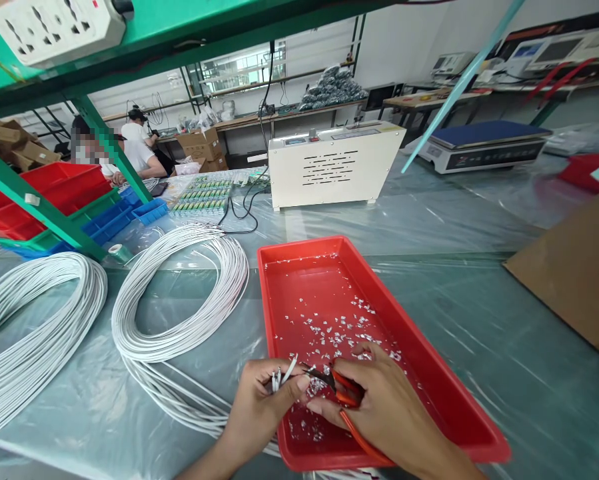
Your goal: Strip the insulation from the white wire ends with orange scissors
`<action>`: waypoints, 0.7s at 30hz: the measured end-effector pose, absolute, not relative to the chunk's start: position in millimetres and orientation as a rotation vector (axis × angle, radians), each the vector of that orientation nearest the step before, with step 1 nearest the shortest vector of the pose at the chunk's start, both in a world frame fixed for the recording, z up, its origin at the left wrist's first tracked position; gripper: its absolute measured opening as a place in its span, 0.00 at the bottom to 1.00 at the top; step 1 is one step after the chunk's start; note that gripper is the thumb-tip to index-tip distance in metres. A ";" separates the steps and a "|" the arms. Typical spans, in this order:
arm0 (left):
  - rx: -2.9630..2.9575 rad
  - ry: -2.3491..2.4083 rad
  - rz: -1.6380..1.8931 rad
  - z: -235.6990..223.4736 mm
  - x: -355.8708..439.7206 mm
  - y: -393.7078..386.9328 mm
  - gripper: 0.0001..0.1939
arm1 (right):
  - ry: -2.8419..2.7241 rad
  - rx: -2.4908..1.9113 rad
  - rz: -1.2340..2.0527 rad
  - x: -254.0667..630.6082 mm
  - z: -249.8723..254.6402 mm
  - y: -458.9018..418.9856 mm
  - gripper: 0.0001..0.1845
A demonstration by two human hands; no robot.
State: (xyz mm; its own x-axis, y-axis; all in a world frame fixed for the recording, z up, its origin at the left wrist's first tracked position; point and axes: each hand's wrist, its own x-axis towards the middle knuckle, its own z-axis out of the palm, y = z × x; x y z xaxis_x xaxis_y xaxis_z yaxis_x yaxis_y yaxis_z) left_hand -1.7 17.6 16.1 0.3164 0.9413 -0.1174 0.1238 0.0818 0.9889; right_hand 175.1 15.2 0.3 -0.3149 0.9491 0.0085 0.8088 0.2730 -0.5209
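My left hand (266,398) is closed around the ends of several white cables (278,380), with one end pinched between thumb and forefinger. In my right hand (379,400) is a pair of cutting pliers (348,392) with orange handles. Their dark jaws meet the cable end at my left fingertips; whether the jaws are closed is too small to tell. Both hands are over the near part of a red tray (299,287), which has many small white and silvery scraps (336,337) scattered on its floor. From my left hand the cables run back toward a white cable coil (179,293).
Another cable coil (39,333) lies at the far left. Beyond the tray stand a cream metal box (334,167) and a weighing scale (484,147). Cardboard (574,267) is at the right, stacked bins (44,200) at the left. A co-worker (142,157) sits behind the bench.
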 end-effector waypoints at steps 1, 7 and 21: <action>1.348 1.082 0.843 16.2 -1.6 17.9 0.12 | -2.231 -1.613 0.634 175.2 0.4 15.3 0.23; 1.373 1.092 0.860 15.2 -1.3 17.4 0.08 | -2.238 -1.669 0.709 175.5 2.3 16.1 0.24; 2.426 1.202 1.015 -0.3 -3.0 5.6 0.08 | -2.143 -1.826 0.801 168.1 3.0 8.0 0.23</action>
State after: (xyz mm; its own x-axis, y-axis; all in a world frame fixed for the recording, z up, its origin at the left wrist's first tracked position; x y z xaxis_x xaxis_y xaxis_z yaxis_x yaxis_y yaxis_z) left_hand -3.0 5.6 -0.3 0.4173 0.7735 0.4770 0.6000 -0.6287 0.4947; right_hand 168.1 8.0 3.0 -0.2079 0.9611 -0.1816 0.8448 0.0829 -0.5286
